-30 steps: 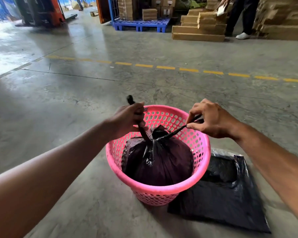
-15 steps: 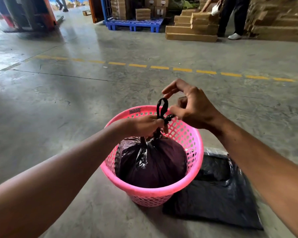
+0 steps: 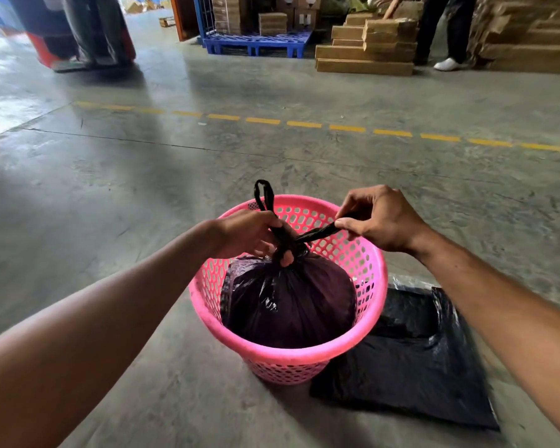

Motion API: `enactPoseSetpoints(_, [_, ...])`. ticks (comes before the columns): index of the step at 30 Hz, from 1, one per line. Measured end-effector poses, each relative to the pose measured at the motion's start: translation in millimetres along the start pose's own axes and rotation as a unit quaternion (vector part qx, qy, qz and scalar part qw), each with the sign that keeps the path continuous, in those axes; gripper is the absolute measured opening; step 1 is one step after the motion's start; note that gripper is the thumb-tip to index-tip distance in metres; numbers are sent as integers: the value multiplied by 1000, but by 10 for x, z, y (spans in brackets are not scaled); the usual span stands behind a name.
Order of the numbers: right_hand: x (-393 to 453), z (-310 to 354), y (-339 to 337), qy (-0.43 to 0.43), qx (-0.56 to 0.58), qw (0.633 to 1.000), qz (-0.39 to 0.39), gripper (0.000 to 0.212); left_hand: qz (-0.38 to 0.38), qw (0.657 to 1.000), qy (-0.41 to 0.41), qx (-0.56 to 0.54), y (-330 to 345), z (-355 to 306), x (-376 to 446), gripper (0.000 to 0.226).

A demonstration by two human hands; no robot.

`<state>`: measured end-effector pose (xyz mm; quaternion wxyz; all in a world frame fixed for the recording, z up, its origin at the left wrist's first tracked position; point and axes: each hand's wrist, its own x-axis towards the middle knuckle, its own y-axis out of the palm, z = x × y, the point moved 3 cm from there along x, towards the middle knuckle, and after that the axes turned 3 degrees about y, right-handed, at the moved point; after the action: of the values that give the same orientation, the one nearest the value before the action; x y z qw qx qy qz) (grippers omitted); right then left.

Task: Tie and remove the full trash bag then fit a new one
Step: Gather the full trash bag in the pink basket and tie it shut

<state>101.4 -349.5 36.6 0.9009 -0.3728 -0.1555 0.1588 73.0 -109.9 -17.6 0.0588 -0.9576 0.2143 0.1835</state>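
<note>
Black bag (image 3: 291,302) handles pinched taut between left hand (image 3: 249,232) and right hand (image 3: 380,218).

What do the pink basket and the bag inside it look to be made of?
Pink basket: apparently moulded plastic, smooth and slightly glossy, with regular perforated walls. Full trash bag: thin black plastic film, judging by its shiny wrinkles and gathered neck.

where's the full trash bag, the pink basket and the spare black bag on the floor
full trash bag (image 3: 291,305), head view, on its bulging side below the knot
pink basket (image 3: 291,350), head view, on the near rim
spare black bag (image 3: 411,376), head view, on its flat middle
</note>
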Motion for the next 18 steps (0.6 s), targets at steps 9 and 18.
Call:
enactPoseSetpoints(9, [-172,11,286,51,119,979,160,13,13,966,-56,-251,-49,234,60,50])
enactPoseSetpoints(18, [-349,224,941,69,141,962,225,10,11,972,-73,-221,-54,211,-2,53])
